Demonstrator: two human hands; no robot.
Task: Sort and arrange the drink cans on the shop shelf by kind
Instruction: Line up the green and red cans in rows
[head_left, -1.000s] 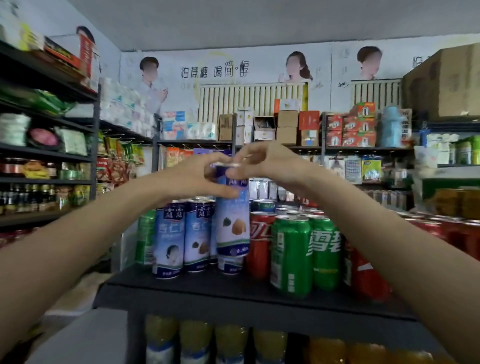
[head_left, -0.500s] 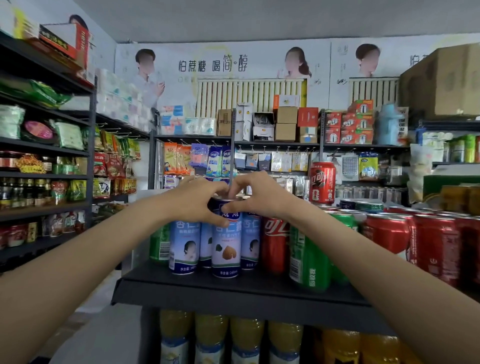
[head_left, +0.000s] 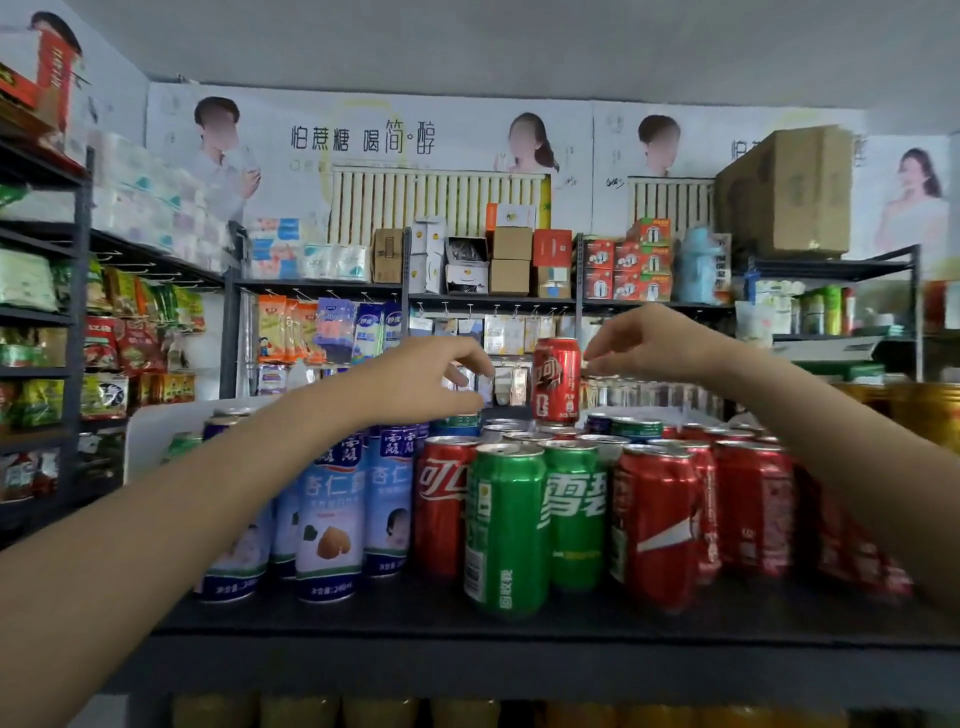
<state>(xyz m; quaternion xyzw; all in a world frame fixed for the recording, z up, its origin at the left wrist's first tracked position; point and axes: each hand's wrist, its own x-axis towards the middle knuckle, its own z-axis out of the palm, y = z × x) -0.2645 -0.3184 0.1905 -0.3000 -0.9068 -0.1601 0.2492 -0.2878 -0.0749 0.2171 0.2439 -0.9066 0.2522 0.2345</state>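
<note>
Shop shelf carrying upright drink cans, almond drink cans at the left, soda cans in the middle, cola cans to the right, single can standing on top of the back rows, between left hand and right hand.

Two bare forearms reach forward and upward from the lower corners of the view, converging toward the middle. The left hand is raised with its wrist bent and fingers loosely curled downward, holding nothing. The right hand is level with it, a little apart, fingers also curled downward, their tips pointing left; it too holds nothing.
</note>
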